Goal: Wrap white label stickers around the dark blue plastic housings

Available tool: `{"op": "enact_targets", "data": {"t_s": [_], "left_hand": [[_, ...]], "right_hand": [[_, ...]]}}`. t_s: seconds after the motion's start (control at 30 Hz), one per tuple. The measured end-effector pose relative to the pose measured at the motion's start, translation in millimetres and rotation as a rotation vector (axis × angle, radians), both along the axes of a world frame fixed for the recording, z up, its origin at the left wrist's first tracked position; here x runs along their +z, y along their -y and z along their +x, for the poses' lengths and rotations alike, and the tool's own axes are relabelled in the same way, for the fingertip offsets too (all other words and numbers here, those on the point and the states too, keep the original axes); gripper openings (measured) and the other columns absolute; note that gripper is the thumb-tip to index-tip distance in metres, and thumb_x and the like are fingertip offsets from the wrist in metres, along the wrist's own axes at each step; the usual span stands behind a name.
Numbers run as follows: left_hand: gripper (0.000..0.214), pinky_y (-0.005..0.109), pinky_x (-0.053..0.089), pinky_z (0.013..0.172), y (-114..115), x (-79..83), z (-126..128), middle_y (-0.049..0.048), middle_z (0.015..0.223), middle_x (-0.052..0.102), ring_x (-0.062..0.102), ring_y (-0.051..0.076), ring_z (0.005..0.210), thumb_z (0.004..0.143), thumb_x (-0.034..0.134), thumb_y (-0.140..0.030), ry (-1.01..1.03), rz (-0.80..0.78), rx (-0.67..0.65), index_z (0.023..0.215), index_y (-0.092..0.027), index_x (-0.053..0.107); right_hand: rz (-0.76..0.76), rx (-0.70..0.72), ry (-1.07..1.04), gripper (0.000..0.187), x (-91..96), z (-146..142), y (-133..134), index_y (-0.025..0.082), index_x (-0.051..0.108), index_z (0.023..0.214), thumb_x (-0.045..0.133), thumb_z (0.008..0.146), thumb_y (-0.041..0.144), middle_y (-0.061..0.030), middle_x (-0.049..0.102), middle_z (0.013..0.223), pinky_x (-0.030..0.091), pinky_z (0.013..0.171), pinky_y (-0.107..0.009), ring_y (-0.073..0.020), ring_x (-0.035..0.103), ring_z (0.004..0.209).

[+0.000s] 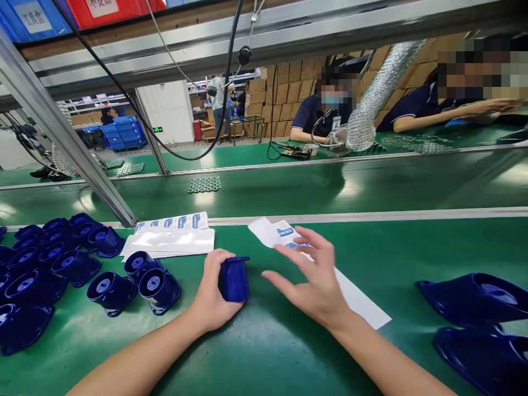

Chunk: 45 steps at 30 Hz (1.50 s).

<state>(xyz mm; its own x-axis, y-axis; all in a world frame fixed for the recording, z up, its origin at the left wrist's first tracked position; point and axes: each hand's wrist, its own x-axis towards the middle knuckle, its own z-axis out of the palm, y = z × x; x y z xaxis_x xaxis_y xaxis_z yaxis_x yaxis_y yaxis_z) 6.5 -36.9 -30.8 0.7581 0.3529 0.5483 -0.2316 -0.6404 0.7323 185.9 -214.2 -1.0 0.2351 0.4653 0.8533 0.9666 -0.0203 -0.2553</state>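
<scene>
My left hand [214, 291] is wrapped round a dark blue plastic housing [235, 279], tipped on its side just above or on the green bench; I cannot tell whether it touches. To its right, my right hand [311, 278] is open, fingers spread and pointing toward the housing, with nothing seen in it. Behind and partly under that hand lies a label sheet [358, 297] with blue-and-white stickers, its far end curled up. A stack of label sheets [173, 241] lies flat behind my left hand.
Many similar blue housings [53, 253] stand grouped at the left, and more blue housings [490, 297] are at the right edge. A metal post [82, 132] rises at the left, and a black cable [165, 146] hangs ahead. Two co-workers sit across the green conveyor [264, 192].
</scene>
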Motion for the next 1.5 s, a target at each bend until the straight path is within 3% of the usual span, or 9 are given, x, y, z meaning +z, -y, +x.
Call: {"op": "enact_targets", "data": {"t_s": [0.07, 0.17, 0.33, 0.43, 0.53, 0.8, 1.07, 1.5], "left_hand": [[0.08, 0.054, 0.042, 0.116, 2.8, -2.1, 0.6, 0.0118, 0.143, 0.04, 0.044, 0.034, 0.14, 0.072, 0.073, -0.007, -0.014, -0.018, -0.034, 0.143, -0.031, 0.043], [0.082, 0.051, 0.045, 0.113, 5.3, -4.3, 1.2, 0.0103, 0.143, 0.039, 0.045, 0.032, 0.138, 0.073, 0.071, -0.006, -0.027, -0.051, -0.041, 0.144, -0.034, 0.043], [0.086, 0.049, 0.046, 0.112, 6.5, -4.2, 1.6, 0.0086, 0.14, 0.043, 0.048, 0.029, 0.133, 0.073, 0.074, -0.005, -0.02, -0.105, 0.01, 0.147, -0.036, 0.045], [0.086, 0.046, 0.046, 0.111, 9.2, -2.9, 0.5, 0.0085, 0.136, 0.043, 0.05, 0.028, 0.131, 0.072, 0.074, -0.003, -0.019, -0.124, 0.011, 0.147, -0.035, 0.046], [0.087, 0.045, 0.046, 0.111, 12.5, -2.6, -1.0, 0.0082, 0.135, 0.042, 0.051, 0.028, 0.129, 0.071, 0.072, -0.001, -0.032, -0.132, 0.0, 0.147, -0.035, 0.047], [0.087, 0.046, 0.047, 0.107, 16.2, -5.6, 0.2, 0.0074, 0.134, 0.04, 0.053, 0.028, 0.127, 0.069, 0.068, -0.001, -0.038, -0.175, -0.011, 0.145, -0.037, 0.046], [0.089, 0.045, 0.047, 0.107, 16.9, -6.5, -1.2, 0.0071, 0.136, 0.04, 0.052, 0.028, 0.129, 0.067, 0.066, 0.002, -0.026, -0.17, -0.043, 0.144, -0.037, 0.046], [0.087, 0.044, 0.048, 0.108, 14.9, -3.1, -1.0, 0.0076, 0.134, 0.041, 0.052, 0.027, 0.127, 0.069, 0.072, -0.002, -0.046, -0.182, -0.037, 0.144, -0.036, 0.046]], "right_hand": [[0.149, 0.007, 0.116, 0.04, 9.1, -0.4, 2.9, 0.03, 0.071, 0.122, 0.083, 0.087, 0.015, -0.0102, 0.068, 0.118, 0.062, 0.077, -0.041, -0.025, 0.071, 0.097], [0.214, 0.111, 0.052, 0.033, 14.1, -8.6, 6.4, 0.026, 0.073, 0.106, 0.081, 0.083, 0.003, -0.001, 0.074, 0.086, 0.057, 0.061, -0.03, -0.017, 0.069, 0.073], [0.133, 0.119, -0.613, 0.01, 8.7, -32.4, 4.0, 0.025, 0.073, 0.084, 0.083, 0.085, 0.023, 0.001, 0.072, 0.072, 0.052, 0.047, -0.021, -0.0127, 0.064, 0.055], [0.027, 0.167, -0.933, 0.019, 8.6, -39.6, 3.0, 0.023, 0.074, 0.078, 0.086, 0.081, 0.038, -0.0008, 0.071, 0.066, 0.053, 0.047, -0.02, -0.013, 0.063, 0.052], [-0.035, 0.183, -1.065, 0.027, 9.5, -39.4, 4.7, 0.022, 0.073, 0.077, 0.087, 0.08, 0.045, -0.0014, 0.068, 0.065, 0.052, 0.048, -0.019, -0.0117, 0.059, 0.052], [-0.061, 0.178, -1.079, 0.032, 2.0, -26.0, 8.2, 0.021, 0.07, 0.077, 0.086, 0.082, 0.048, -0.0013, 0.064, 0.066, 0.049, 0.049, -0.02, -0.0123, 0.058, 0.055], [-0.114, 0.142, -1.137, 0.033, 8.9, -49.5, 3.9, 0.023, 0.069, 0.073, 0.085, 0.081, 0.05, -0.0005, 0.062, 0.071, 0.046, 0.061, -0.026, -0.0143, 0.055, 0.065], [-0.223, 0.16, -1.061, 0.028, 4.0, -56.7, 3.7, 0.024, 0.068, 0.073, 0.08, 0.086, 0.046, -0.0013, 0.062, 0.071, 0.039, 0.059, -0.032, -0.0168, 0.054, 0.067]]}}
